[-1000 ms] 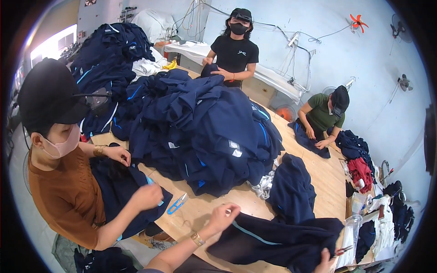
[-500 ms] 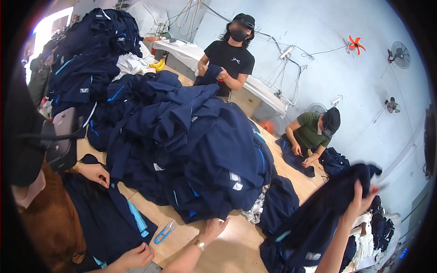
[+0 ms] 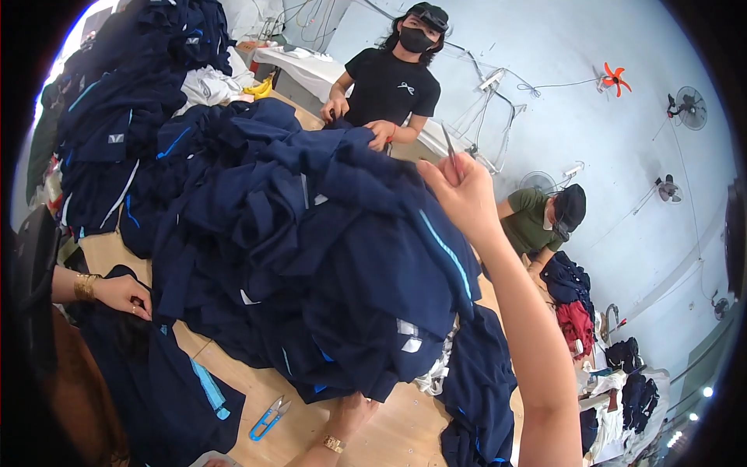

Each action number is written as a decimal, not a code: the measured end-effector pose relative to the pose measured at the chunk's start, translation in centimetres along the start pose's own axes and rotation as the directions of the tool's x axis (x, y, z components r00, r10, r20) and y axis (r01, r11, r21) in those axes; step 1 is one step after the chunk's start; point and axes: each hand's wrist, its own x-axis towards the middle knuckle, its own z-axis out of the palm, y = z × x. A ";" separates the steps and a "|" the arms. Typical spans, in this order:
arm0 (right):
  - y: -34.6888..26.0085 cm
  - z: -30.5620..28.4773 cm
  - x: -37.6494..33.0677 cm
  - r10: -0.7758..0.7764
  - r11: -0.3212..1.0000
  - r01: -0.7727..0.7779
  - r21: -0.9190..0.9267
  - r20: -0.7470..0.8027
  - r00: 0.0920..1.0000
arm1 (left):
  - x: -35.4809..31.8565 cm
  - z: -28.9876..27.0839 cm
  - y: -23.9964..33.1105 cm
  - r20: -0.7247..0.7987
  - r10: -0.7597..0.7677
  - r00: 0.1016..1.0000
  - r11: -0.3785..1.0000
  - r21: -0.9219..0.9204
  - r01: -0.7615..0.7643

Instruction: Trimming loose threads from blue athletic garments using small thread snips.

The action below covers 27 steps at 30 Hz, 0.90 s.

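Observation:
My right hand (image 3: pixel 461 191) is raised over the right side of a big heap of navy garments (image 3: pixel 311 257), fingers curled around small thread snips (image 3: pixel 449 145). Their slim metal tip points up; the handle is hidden in the fist. Low at the heap's front edge, my left hand (image 3: pixel 354 414), with a gold band at the wrist, reaches against the navy cloth. Its fingers are mostly hidden beneath the fabric, so their grip cannot be made out. Left of it, blue-handled thread snips (image 3: pixel 269 419) lie on the wooden table (image 3: pixel 405 436). A navy garment (image 3: pixel 478 381) hangs beside my right forearm.
At the left, a co-worker's hand (image 3: pixel 124 296) rests by a navy garment with a light-blue strip (image 3: pixel 208 387). Across the heap, a person in black (image 3: pixel 393 86) handles cloth; another in green (image 3: pixel 537 222) bends over the table. Bananas (image 3: pixel 259 89) lie at the back.
My right hand has swung up and left from the lower right, letting go of the navy garment, which now hangs lower. My left hand has slid further under the heap's edge.

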 end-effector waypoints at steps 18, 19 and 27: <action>11.2 12.9 2.8 0.046 0.987 0.018 0.158 -0.391 0.919 | -12.2 -17.6 -10.0 0.837 0.225 0.499 0.416 0.380 -0.826; 11.4 13.3 3.1 -0.044 0.992 0.095 0.088 -0.463 0.885 | -12.3 -17.4 -10.1 0.837 0.222 0.499 0.414 0.383 -0.826; 11.1 12.1 2.3 0.343 0.934 -0.303 0.186 -0.242 0.908 | -12.8 -19.2 -9.0 0.570 0.410 0.713 0.644 0.373 -0.668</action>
